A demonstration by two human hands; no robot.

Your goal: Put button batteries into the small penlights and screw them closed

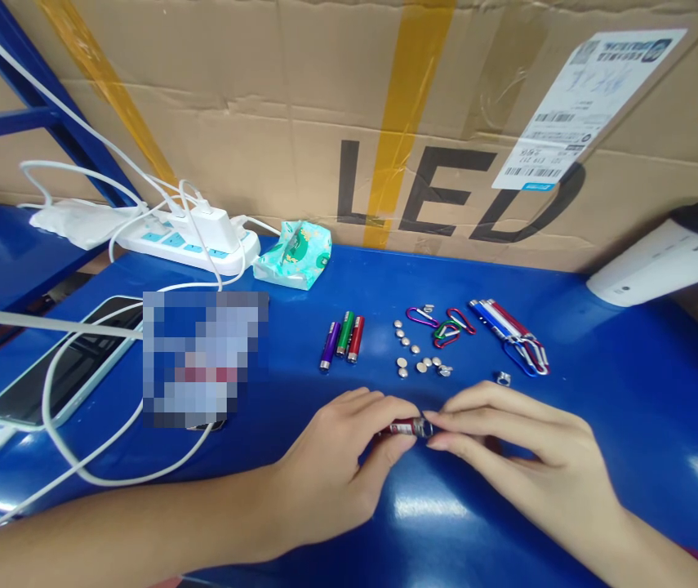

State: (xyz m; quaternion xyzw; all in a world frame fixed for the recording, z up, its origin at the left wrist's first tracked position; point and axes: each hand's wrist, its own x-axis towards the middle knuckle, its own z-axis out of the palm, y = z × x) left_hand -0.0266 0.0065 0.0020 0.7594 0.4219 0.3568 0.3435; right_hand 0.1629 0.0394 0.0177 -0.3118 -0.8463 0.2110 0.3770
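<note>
My left hand [349, 457] is closed around a small red keychain flashlight [402, 427], which lies level with its silver end toward the right. At that end my right hand [526, 445] pinches with thumb and fingertips; whether a small part is between them is hidden. Beyond my hands lie purple [329, 346], green [344, 333] and red [356, 340] flashlight tubes. Several silver button cells or caps [422, 367] are scattered beside them. Near the right fingers sits a small silver ring piece [504, 378]. Purple [423, 317], green [446, 334] and red [461, 320] carabiners rest farther back.
Several flashlights with carabiners [501, 322] lie at the right. A white cup [660, 257] leans in at the right edge. Leftward are a tissue pack [295, 255], a power strip [186, 245], a phone [67, 363] and looping white cables. A large cardboard box [263, 98] backs the blue table [446, 523].
</note>
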